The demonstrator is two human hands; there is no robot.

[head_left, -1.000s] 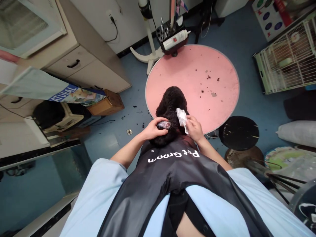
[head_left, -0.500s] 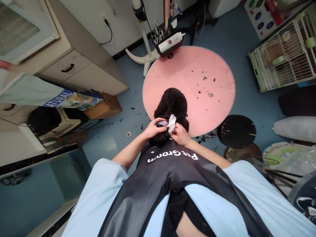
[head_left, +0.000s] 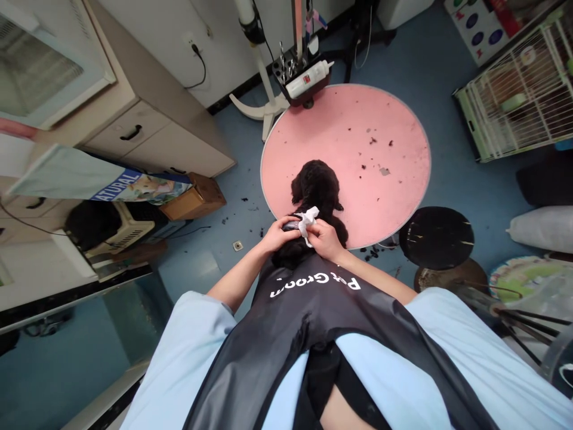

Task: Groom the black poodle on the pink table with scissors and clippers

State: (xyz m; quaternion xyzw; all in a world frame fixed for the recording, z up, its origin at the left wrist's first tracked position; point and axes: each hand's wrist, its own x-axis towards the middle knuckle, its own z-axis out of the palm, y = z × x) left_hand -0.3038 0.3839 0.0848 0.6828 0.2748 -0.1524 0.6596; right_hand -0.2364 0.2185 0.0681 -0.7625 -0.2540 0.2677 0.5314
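Observation:
A black curly-haired dog (head_left: 317, 182) is at the near edge of the round pink table (head_left: 394, 137), close against my black apron (head_left: 308, 304). My left hand (head_left: 280, 235) is closed at the dog's near end, with fingers and thumb on a greyish-black flap that looks like the dog's ear (head_left: 292, 226). Pinched in my right hand (head_left: 326, 239) is a crumpled white tissue (head_left: 308, 220). The tissue touches the flap beside my left fingertips. My hands and the tissue partly cover the dog there.
Dark hair clippings (head_left: 373, 141) lie scattered on the tabletop and floor. A tool holder (head_left: 302, 89) with a white bottle (head_left: 308, 79) is at the table's far edge. A black round stool (head_left: 436, 237) stands right, a wire cage (head_left: 523, 95) beyond. Cabinets (head_left: 156, 131) and a cardboard box (head_left: 197, 200) are left.
My right hand has moved slightly left with the tissue, which is now more bunched against the flap. The flap's pinkish inner side shows less. The view has shifted slightly.

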